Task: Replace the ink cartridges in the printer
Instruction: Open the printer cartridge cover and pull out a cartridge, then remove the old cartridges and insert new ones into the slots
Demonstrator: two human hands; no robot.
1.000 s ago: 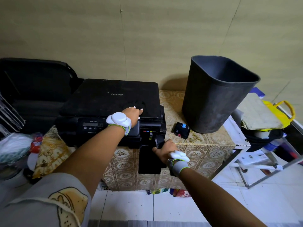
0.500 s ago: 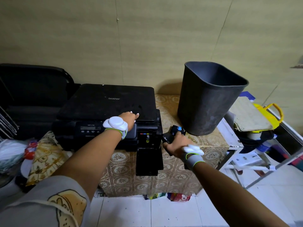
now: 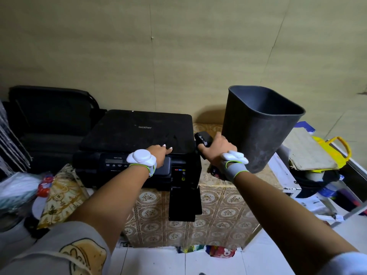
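Observation:
A black Brother printer [image 3: 137, 133] sits on a table covered with a patterned cloth [image 3: 218, 203]. Its cartridge door [image 3: 184, 203] hangs open at the front right, and coloured slot labels [image 3: 179, 170] show above it. My left hand [image 3: 158, 152] rests flat on the printer lid, fingers apart. My right hand [image 3: 216, 147] is raised to the right of the printer and is closed around a black ink cartridge [image 3: 203, 138], close to the bin's left side. Another small dark cartridge [image 3: 215, 172] lies on the cloth under my right wrist, mostly hidden.
A tall dark grey waste bin [image 3: 260, 132] stands on the table to the right of the printer. Further right is a white rack [image 3: 286, 175] with a board, a yellow bag [image 3: 337, 147] and clutter. A black chair [image 3: 51, 116] and bags stand at the left.
My right hand left the open cartridge slot, picked a black cartridge up from the cloth and lifted it up towards the bin. My left hand stayed on the printer lid.

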